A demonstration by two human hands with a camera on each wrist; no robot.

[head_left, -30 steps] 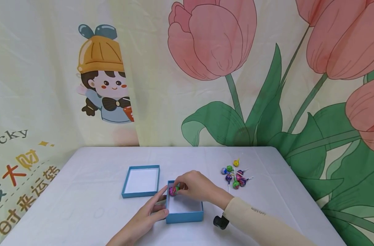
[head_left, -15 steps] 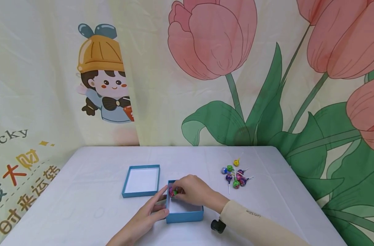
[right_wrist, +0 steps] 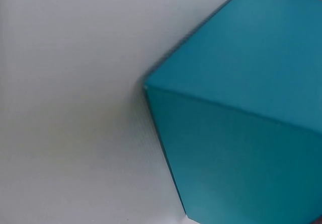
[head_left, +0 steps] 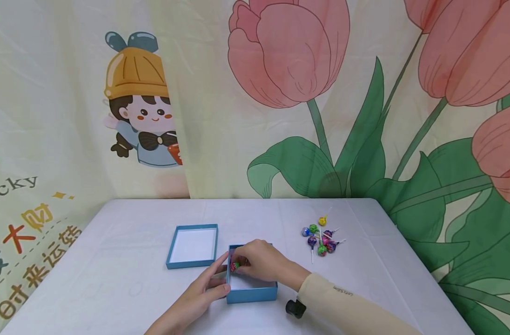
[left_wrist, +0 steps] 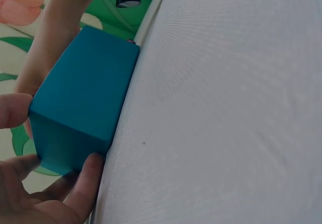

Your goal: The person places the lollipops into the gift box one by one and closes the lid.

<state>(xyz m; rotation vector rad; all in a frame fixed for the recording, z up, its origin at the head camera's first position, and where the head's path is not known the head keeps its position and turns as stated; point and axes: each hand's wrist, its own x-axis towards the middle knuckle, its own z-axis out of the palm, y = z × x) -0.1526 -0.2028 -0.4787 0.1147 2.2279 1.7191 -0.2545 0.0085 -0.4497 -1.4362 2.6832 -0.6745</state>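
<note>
A blue open box [head_left: 252,296] with a white inside stands on the table, and my left hand [head_left: 199,291] rests along its left wall. In the left wrist view the thumb and fingertips touch the box [left_wrist: 83,83] from its side. My right hand [head_left: 263,260] reaches over the right wall into the box, with curled fingers pinching a lollipop low in the far left corner. A red-and-green lollipop head [head_left: 235,266] shows beside the fingertips; the hand covers the rest. The right wrist view holds mainly the box's outer walls [right_wrist: 241,118].
A shallow blue lid [head_left: 192,246] lies, white inside up, behind and left of the box. Several wrapped lollipops [head_left: 322,250] are heaped at the right rear of the white table [head_left: 125,242]. A black wrist-worn device [head_left: 295,308] hangs under the right sleeve.
My right hand has shifted slightly left and lower into the box, now covering most of the lollipops that showed in its corner. The left hand and box stay put.
</note>
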